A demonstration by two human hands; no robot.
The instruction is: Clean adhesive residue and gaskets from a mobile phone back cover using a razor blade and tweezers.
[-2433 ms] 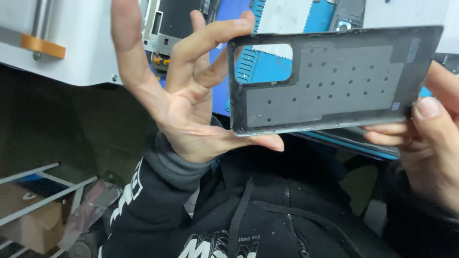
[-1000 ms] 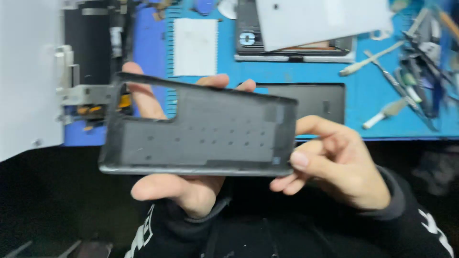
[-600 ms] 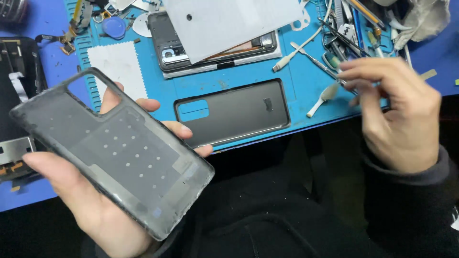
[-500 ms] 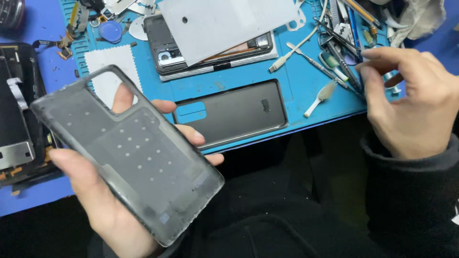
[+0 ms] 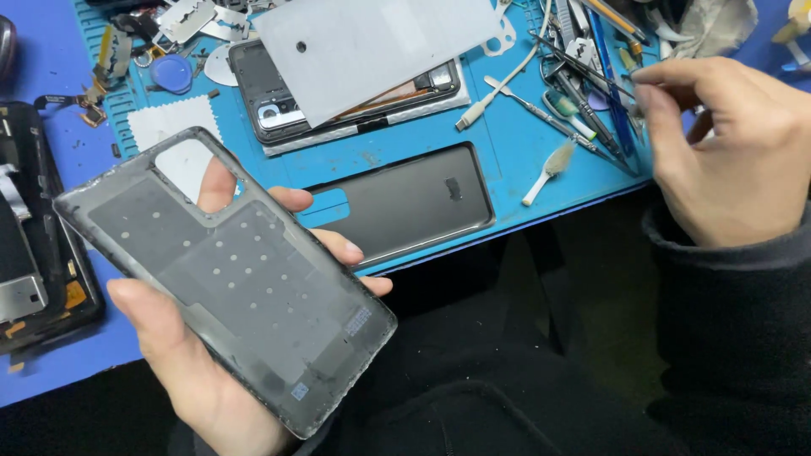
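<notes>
left hand [image 5: 194,355] grasping grey back cover [image 5: 228,279] by edges | right hand [image 5: 726,152] pinching among tools [image 5: 591,93] | risk: cover slipping from loose one-handed hold, likely cracking

a phone repair workbench: blue work mat [image 5: 515,152] strewn with small tools [image 5: 583,80] and an opened phone [image 5: 270,101].

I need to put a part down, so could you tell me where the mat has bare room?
Bare blue mat lies between the opened phone, the dark back cover and the small brush. The tool pile by the right hand is crowded, as is the top left corner.
</notes>
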